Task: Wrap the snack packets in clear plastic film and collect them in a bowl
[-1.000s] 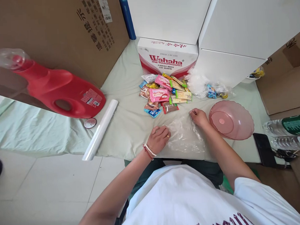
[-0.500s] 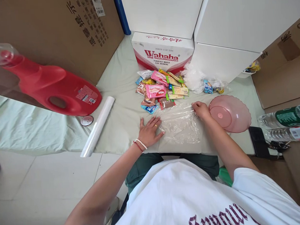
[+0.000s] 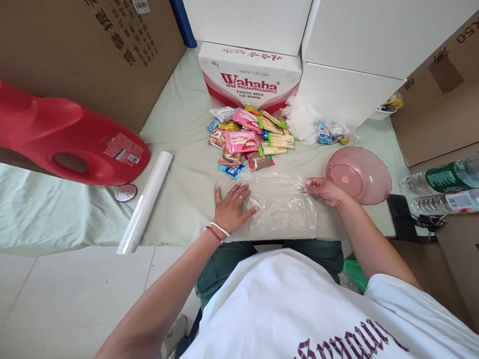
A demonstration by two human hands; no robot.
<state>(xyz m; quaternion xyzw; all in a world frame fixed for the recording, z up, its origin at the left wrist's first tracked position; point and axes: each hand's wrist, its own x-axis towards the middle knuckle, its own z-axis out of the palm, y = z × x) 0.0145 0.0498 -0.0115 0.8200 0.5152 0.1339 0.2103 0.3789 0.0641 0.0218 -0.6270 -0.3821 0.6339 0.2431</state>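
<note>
A clear plastic bag (image 3: 281,208) lies flat on the pale green cloth (image 3: 183,171) in front of me. My left hand (image 3: 231,207) rests open and flat on the cloth, fingers spread, touching the bag's left edge. At the bag's upper right corner my right hand (image 3: 323,189) is closed in a pinch on the plastic. Just beyond the bag sits a pile of several wrapped snacks (image 3: 249,139), pink, brown and yellow.
An upturned pink plastic bowl (image 3: 358,174) sits to the right of my right hand. A roll of clear film (image 3: 145,202) and a red detergent jug (image 3: 63,139) lie at the left. A Wahaha carton (image 3: 250,78), white boxes and brown cartons stand behind. Water bottles (image 3: 450,186) lie far right.
My left hand has gone from a loose fist on the bag to lying flat and spread at its left edge. My right hand has pulled the bag's corner outward, flattening the bag.
</note>
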